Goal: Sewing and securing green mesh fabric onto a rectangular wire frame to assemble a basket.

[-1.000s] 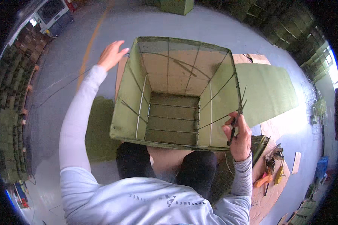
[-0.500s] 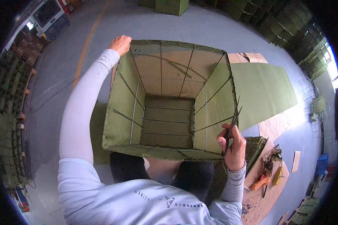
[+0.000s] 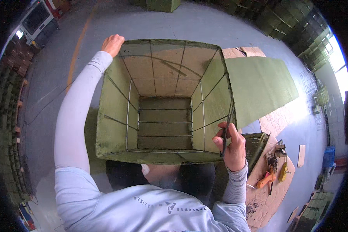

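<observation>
A large open-topped green box (image 3: 114, 102) with a metal wire frame inside stands in front of me, its mouth facing up toward me. My left hand (image 3: 113, 45) is closed over the rim at its far left corner. At the near right edge of the box, my right hand (image 3: 234, 149) holds dark scissors (image 3: 227, 121), fingers curled round the handles. The scissors point away from me along the right rim, and their blades look nearly together. Whether they touch the rim I cannot tell.
Right of the box lies a flat green sheet (image 3: 263, 87) over cardboard (image 3: 276, 120). Nearer, an orange-handled tool (image 3: 266, 180) and a yellow tool (image 3: 283, 172) rest on more cardboard. Green boxes (image 3: 276, 19) are stacked at the far right; stacked goods (image 3: 5, 127) line the left.
The whole scene has shifted slightly left and up in view. The scissor blades, apart before, now look nearly together. Both hands keep their places on or beside the box.
</observation>
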The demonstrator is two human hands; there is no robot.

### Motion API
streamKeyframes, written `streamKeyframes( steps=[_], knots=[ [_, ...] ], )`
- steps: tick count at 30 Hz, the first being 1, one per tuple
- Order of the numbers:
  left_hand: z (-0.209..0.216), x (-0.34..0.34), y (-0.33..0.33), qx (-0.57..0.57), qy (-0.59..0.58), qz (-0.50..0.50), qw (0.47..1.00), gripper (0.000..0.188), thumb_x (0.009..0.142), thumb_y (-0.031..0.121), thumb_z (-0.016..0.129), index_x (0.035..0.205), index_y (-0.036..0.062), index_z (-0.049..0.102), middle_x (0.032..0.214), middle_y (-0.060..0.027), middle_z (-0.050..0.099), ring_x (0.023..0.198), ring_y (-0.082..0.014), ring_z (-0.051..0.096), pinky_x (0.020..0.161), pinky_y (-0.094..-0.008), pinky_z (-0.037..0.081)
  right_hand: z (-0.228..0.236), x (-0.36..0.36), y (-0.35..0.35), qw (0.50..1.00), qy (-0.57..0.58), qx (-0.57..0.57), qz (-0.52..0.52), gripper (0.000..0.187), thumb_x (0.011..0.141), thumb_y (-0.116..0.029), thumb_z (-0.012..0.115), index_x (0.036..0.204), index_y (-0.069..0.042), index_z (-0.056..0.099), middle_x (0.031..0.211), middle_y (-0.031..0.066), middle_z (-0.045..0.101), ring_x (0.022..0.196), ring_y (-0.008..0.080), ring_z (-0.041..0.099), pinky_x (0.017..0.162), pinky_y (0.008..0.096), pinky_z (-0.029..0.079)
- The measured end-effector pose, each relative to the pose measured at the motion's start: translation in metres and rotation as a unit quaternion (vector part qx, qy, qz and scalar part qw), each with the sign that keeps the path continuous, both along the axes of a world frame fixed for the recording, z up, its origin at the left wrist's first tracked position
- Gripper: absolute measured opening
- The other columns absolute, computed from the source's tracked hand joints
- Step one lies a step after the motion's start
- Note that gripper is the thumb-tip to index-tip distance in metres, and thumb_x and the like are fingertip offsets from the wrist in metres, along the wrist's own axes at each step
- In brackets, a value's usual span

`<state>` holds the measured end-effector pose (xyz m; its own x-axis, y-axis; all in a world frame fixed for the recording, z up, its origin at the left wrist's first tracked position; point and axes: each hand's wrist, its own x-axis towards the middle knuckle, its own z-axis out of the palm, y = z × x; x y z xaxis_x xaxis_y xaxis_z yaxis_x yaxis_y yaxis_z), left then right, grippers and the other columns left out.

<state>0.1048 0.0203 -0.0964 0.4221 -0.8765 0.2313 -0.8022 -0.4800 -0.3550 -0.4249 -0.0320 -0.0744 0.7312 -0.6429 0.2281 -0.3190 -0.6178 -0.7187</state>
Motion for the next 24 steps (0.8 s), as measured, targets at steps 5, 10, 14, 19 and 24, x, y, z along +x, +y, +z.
streamKeyframes(
  steps=[5, 10, 14, 19, 24],
  knots=[
    [-0.003, -0.01, -0.01, -0.064, -0.004, -0.095, 0.993, 0.012, 0.084, 0.016, 0.061, 0.089, 0.0051, 0.062, 0.087, -0.0179, 0.064, 0.086, -0.0357, 0.063, 0.076, -0.0448, 0.051, -0.001, 0.0, -0.001, 1.0, -0.015, 0.012, 0.002, 0.041, 0.079, -0.029, 0.074, 0.103, -0.001, 0.056, 0.072, 0.0104, 0.062, 0.065, 0.0241, 0.063, 0.062, 0.0316, 0.048],
    [-0.02, 0.003, -0.024, -0.126, 0.048, -0.102, 0.986, 0.023, 0.081, 0.02, 0.067, 0.095, 0.0025, 0.062, 0.09, -0.0166, 0.064, 0.091, -0.0332, 0.063, 0.08, -0.0435, 0.051, 0.001, -0.001, -0.001, 0.999, -0.016, 0.032, 0.013, 0.044, 0.082, -0.034, 0.071, 0.104, 0.001, 0.055, 0.074, 0.0092, 0.062, 0.069, 0.0211, 0.063, 0.065, 0.0297, 0.048],
    [0.0, -0.016, -0.034, 0.011, 0.05, -0.079, 0.996, 0.038, 0.083, 0.032, 0.065, 0.112, 0.007, 0.061, 0.102, -0.0151, 0.066, 0.097, -0.0314, 0.063, 0.085, -0.0422, 0.05, -0.005, -0.01, -0.008, 0.97, -0.171, 0.171, 0.021, 0.051, 0.09, -0.043, 0.06, 0.106, 0.005, 0.053, 0.079, 0.0061, 0.061, 0.076, 0.0177, 0.061, 0.07, 0.0277, 0.047],
    [-0.007, -0.058, -0.058, -0.183, 0.064, -0.216, 0.957, 0.042, 0.087, 0.041, 0.06, 0.115, 0.0099, 0.061, 0.097, -0.0155, 0.068, 0.091, -0.0326, 0.066, 0.083, -0.0435, 0.052, -0.015, -0.016, -0.02, 0.913, -0.283, 0.293, -0.03, 0.055, 0.093, -0.047, 0.052, 0.112, 0.004, 0.052, 0.081, 0.0077, 0.06, 0.076, 0.0182, 0.062, 0.068, 0.0283, 0.046],
    [-0.009, -0.056, -0.084, -0.028, 0.199, -0.104, 0.974, 0.045, 0.089, 0.046, 0.056, 0.116, 0.0112, 0.062, 0.076, -0.0159, 0.065, 0.072, -0.032, 0.065, 0.073, -0.0449, 0.052, -0.011, -0.007, -0.004, 0.981, -0.119, 0.154, 0.003, 0.051, 0.085, -0.041, 0.067, 0.11, 0.002, 0.054, 0.077, 0.0065, 0.06, 0.071, 0.0154, 0.06, 0.066, 0.0287, 0.046]
  ],
)
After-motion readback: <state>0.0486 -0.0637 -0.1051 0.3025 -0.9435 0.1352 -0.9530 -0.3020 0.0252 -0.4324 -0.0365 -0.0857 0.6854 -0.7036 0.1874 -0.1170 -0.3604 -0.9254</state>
